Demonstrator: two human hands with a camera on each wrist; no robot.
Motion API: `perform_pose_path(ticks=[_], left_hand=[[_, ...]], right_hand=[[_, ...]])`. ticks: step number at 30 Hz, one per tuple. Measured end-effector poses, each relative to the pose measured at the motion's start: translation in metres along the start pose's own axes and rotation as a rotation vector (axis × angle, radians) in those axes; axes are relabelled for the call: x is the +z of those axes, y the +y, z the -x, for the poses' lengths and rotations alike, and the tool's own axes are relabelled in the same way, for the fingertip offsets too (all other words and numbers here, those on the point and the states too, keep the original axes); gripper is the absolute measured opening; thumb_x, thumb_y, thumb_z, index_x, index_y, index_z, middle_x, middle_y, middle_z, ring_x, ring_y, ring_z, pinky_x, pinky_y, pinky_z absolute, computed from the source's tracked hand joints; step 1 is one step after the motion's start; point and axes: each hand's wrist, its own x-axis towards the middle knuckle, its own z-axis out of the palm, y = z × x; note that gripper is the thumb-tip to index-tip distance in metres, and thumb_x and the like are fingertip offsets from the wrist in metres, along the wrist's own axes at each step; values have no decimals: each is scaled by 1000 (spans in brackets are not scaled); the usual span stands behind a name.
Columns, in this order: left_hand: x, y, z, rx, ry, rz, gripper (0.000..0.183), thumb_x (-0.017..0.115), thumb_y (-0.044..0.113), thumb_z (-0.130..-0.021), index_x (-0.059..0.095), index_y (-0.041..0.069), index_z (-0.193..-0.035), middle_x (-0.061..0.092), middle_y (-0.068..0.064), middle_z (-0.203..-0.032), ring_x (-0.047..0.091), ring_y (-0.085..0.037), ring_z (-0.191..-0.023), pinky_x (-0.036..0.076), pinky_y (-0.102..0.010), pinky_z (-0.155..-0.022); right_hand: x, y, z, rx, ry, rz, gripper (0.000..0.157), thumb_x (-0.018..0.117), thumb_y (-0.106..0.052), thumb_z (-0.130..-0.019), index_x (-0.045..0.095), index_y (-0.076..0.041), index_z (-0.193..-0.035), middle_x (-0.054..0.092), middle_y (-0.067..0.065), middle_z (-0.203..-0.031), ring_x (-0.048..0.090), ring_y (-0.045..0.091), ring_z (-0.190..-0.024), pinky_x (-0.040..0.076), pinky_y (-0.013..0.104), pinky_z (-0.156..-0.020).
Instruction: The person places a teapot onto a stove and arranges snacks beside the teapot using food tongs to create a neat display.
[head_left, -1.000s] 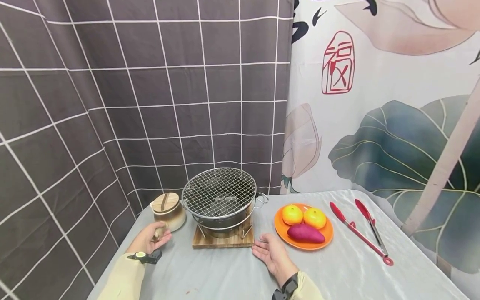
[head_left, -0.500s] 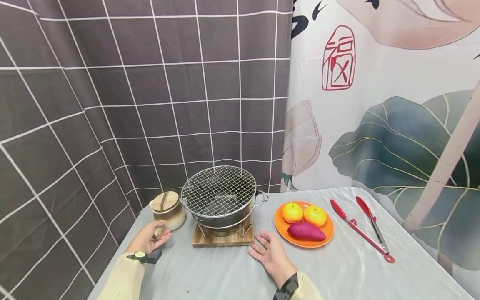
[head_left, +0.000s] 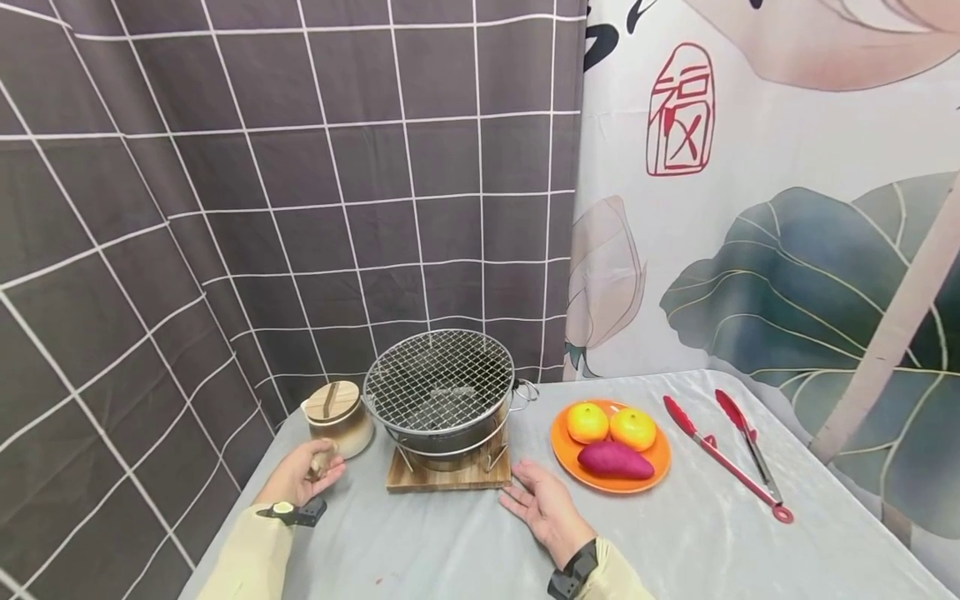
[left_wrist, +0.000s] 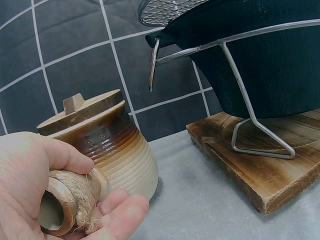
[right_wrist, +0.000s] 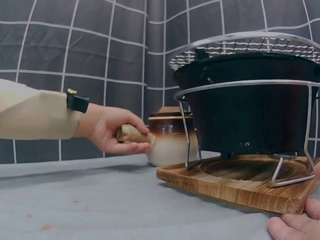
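Note:
My left hand holds the twine-wrapped side handle of a brown-and-cream ceramic teapot, thumb on top and fingers beneath. A wooden lid sits on the teapot, which stands on the table. My right hand lies palm up with relaxed fingers by the front right corner of a wooden board; whether the fingertips touch it, I cannot tell. On that board a round black grill stands in a wire frame, with a mesh rack on top.
Right of the grill, an orange plate carries two mandarins and a purple sweet potato. Red-tipped tongs lie farther right. Gridded dark curtain and a printed white curtain hang behind the grey-covered table.
My right hand has moved slightly left along the board's front corner and then stays nearly still. The left hand keeps its grip on the teapot handle. The head view has tilted slightly.

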Motion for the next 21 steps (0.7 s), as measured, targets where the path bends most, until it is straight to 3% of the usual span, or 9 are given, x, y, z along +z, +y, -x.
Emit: perform_pose_path(ticks=[3, 8, 13, 16, 21], left_hand=[[1, 0, 1, 0, -7, -2, 28, 49, 14, -102, 44, -6, -121, 66, -12, -91, 72, -19, -82, 62, -32, -87], [0, 1, 2, 5, -7, -4, 27, 49, 13, -102, 43, -6, -121, 66, -13, -91, 73, -20, -81, 63, -32, -85], [0, 3, 2, 12, -13, -12, 27, 49, 14, -102, 42, -5, -120, 67, -13, -89, 73, -21, -80, 63, -31, -82], [-1, 3, 1, 15, -22, -10, 25, 48, 13, -102, 42, -4, -119, 67, -12, -88, 73, -22, -79, 64, -30, -80], [-2, 1, 0, 7, -30, -21, 24, 48, 12, -102, 42, -4, -119, 67, -13, -88, 73, -23, -78, 64, -29, -77]], right_hand=[[1, 1, -2, -10, 35, 45, 64, 49, -5, -104, 13, 12, -155, 23, 37, -156, 42, 50, -135, 44, 57, -111], [5, 2, -2, -13, 71, 70, 64, 52, -1, -102, 16, 12, -154, 25, 36, -156, 47, 48, -132, 48, 54, -109], [10, 5, -3, -58, 146, 66, 61, 57, 5, -97, 28, 13, -150, 35, 36, -151, 61, 32, -109, 58, 47, -98], [12, 7, -3, -89, 183, 68, 58, 58, 8, -95, 33, 14, -146, 40, 36, -147, 63, 25, -96, 61, 44, -91], [13, 8, -2, -95, 207, 80, 54, 57, 11, -93, 37, 14, -143, 44, 36, -144, 63, 23, -90, 63, 41, -87]])
